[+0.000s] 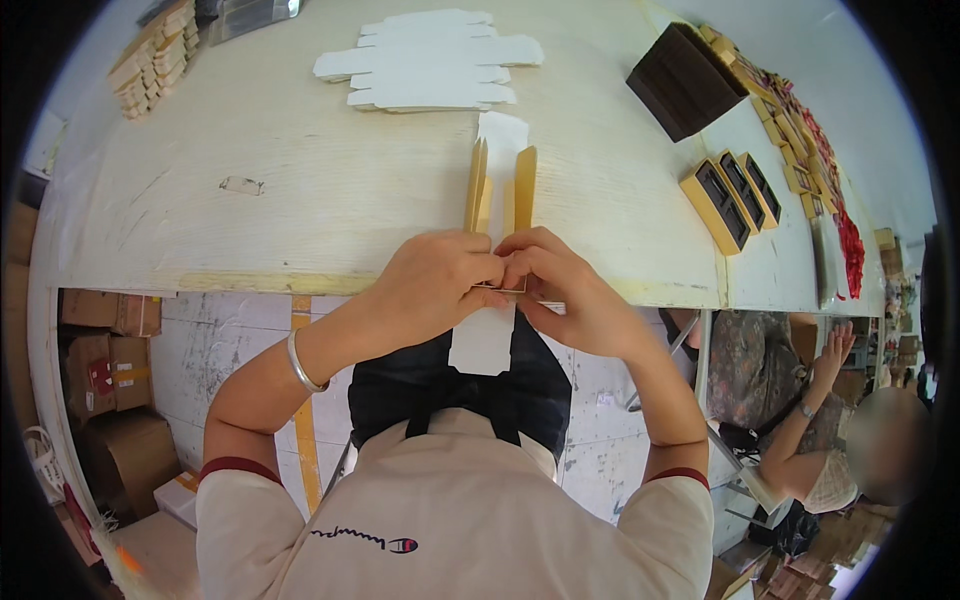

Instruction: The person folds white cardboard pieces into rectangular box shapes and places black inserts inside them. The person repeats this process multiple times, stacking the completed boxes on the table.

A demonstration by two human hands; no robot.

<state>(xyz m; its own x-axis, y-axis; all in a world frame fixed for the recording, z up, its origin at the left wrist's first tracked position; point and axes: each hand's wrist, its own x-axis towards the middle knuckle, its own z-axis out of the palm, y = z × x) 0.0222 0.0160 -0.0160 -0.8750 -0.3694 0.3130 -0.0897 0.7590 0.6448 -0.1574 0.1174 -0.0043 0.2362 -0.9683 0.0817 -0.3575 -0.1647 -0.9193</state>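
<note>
A partly folded paper box [525, 190], gold on one face and white on the other, lies at the table's near edge. Its two long gold sides stand up, while a white end flap hangs over the edge toward my lap. My left hand [432, 283] pinches the near end of the box with bent fingers. From the other side my right hand [562, 288] grips the same end, its fingertips touching those of the left. The fingers partly hide the fold between them. Beyond the box lie flat white box blanks [425, 60].
At the right stand gold boxes with black inserts [722, 205] beside a dark brown box [687, 82]. Further right are many small gold boxes and red pieces [850, 255]. Stacked pale strips [155, 60] sit far left. Another person [800, 450] sits at the right.
</note>
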